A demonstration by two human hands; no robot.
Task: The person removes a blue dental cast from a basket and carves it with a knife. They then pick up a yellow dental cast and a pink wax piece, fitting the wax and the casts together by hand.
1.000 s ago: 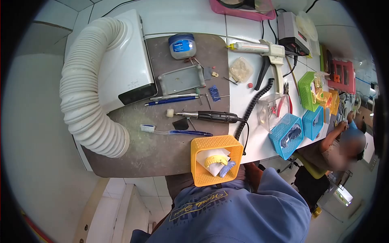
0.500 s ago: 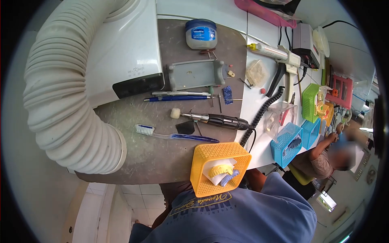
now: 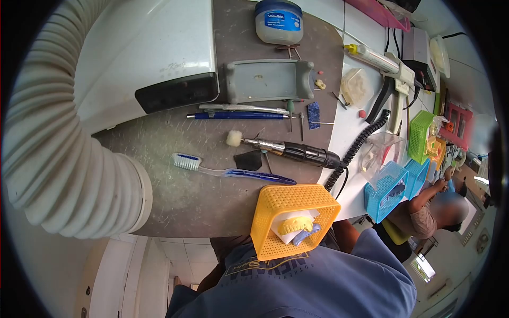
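Note:
Neither of my hands is in the picture. Closest to my blue shirt (image 3: 328, 281), at the bench edge, is a yellow basket (image 3: 297, 193) holding a yellow dental cast (image 3: 295, 226), a lilac piece (image 3: 306, 235) and white paper. Behind it on the grey board (image 3: 180, 212) lies a toothbrush (image 3: 233, 172) with a clear and blue handle. A black rotary handpiece (image 3: 299, 152) with a white felt tip points left. Farther back are a blue pen (image 3: 238, 115), a silver pen-like tool (image 3: 249, 107) and a grey tray-like stand (image 3: 268, 82).
A ribbed white hose (image 3: 53, 132) and a white machine (image 3: 159, 47) fill the left. A Vaseline jar (image 3: 279, 24) stands at the back. Right are a coiled cord (image 3: 360, 143), a blue basket (image 3: 384, 199) and a green basket (image 3: 420, 138). A co-worker (image 3: 424, 214) sits beyond.
The view has shifted and come closer, so the bench items look larger. The things on the board keep their places relative to one another.

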